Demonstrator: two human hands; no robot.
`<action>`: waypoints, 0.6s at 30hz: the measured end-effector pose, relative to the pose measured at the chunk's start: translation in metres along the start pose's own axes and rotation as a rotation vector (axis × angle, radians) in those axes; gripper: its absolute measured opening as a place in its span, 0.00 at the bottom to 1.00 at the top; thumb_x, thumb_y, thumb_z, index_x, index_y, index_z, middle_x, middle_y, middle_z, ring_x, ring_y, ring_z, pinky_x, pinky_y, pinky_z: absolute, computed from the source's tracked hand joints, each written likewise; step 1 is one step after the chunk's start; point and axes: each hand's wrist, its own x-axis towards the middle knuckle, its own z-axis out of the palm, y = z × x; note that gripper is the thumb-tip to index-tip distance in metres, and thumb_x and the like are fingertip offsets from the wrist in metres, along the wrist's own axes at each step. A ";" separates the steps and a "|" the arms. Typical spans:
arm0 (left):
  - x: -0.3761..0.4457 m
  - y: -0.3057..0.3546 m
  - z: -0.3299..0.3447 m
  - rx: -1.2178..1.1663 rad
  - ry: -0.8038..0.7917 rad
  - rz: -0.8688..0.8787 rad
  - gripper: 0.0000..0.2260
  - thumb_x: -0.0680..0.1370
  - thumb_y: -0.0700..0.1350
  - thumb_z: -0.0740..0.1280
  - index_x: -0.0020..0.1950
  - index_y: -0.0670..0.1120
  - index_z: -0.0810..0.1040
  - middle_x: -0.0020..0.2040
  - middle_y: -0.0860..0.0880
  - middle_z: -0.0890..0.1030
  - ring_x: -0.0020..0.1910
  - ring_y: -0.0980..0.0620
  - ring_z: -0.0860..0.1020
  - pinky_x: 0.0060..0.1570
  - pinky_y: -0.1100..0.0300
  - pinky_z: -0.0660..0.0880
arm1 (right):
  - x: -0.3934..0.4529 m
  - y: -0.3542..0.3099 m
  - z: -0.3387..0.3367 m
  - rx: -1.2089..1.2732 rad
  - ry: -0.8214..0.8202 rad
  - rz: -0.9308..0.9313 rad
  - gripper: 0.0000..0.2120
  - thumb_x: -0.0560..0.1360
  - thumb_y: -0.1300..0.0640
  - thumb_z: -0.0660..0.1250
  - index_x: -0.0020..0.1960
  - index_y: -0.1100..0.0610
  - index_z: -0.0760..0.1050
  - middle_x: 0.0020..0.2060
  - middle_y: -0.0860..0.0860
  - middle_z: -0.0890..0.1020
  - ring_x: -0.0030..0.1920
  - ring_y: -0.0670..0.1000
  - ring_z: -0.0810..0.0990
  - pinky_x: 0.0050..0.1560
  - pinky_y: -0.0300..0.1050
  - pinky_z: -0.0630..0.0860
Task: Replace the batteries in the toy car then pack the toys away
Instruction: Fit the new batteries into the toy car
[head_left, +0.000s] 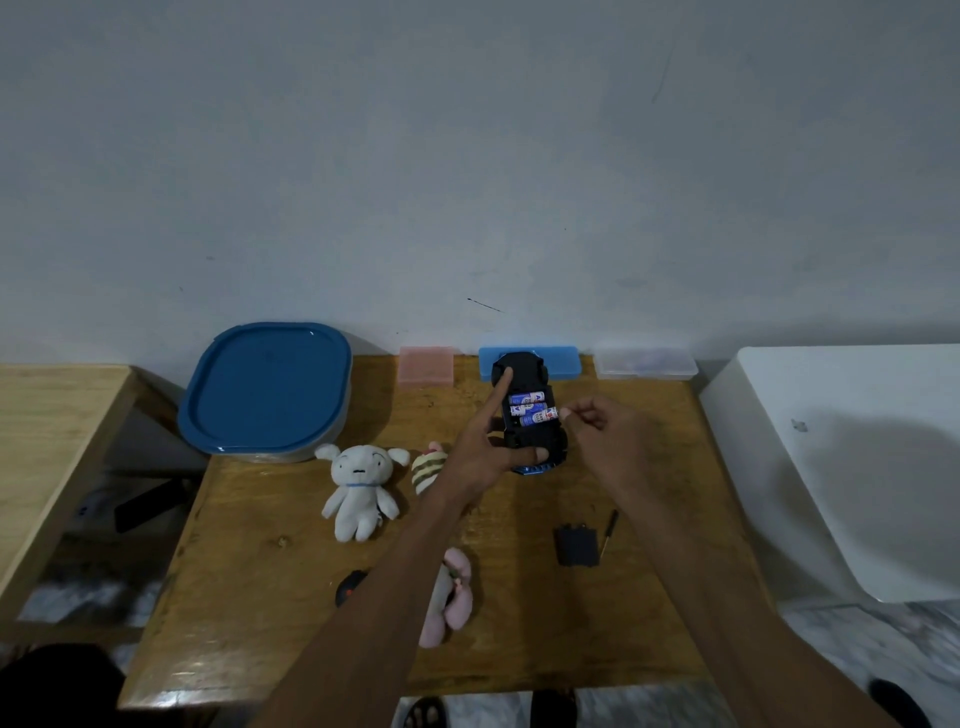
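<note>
The blue toy car (535, 431) is held upside down above the wooden table (260, 597), its black underside up and its battery bay open. My left hand (491, 447) grips the car, forefinger stretched along the chassis and thumb across the near end. Three blue-and-white batteries (530, 408) lie in the bay. My right hand (605, 431) pinches the end of the nearest battery (543, 415), which sits slightly tilted. The black battery cover (575, 545) and a small screwdriver (608, 535) lie on the table near my right forearm.
A container with a blue lid (267, 387) stands at the back left. Pink (426, 366), blue (563, 358) and clear (644, 364) boxes line the wall. A white plush dog (358, 488), a striped plush (428, 467), a pink plush (449, 597) and a black remote (349, 587) lie on the table.
</note>
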 end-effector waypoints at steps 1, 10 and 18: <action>0.000 0.000 0.000 0.001 0.001 0.004 0.49 0.69 0.37 0.81 0.68 0.81 0.60 0.67 0.46 0.77 0.60 0.49 0.79 0.44 0.62 0.81 | -0.002 -0.001 0.002 -0.004 -0.001 -0.004 0.03 0.77 0.59 0.71 0.50 0.53 0.82 0.40 0.42 0.81 0.40 0.39 0.80 0.33 0.23 0.72; -0.005 0.001 0.003 0.000 -0.004 0.035 0.49 0.69 0.36 0.80 0.70 0.78 0.59 0.70 0.45 0.75 0.63 0.48 0.78 0.49 0.58 0.82 | -0.013 0.000 0.006 0.011 0.061 -0.015 0.05 0.76 0.56 0.73 0.52 0.54 0.83 0.42 0.45 0.83 0.42 0.41 0.82 0.37 0.32 0.78; -0.006 0.004 0.010 0.017 -0.026 0.079 0.49 0.70 0.36 0.80 0.76 0.71 0.57 0.70 0.49 0.75 0.64 0.51 0.78 0.49 0.61 0.82 | -0.015 0.002 0.005 -0.184 0.116 -0.140 0.06 0.75 0.56 0.74 0.51 0.55 0.84 0.45 0.50 0.85 0.42 0.44 0.82 0.41 0.39 0.81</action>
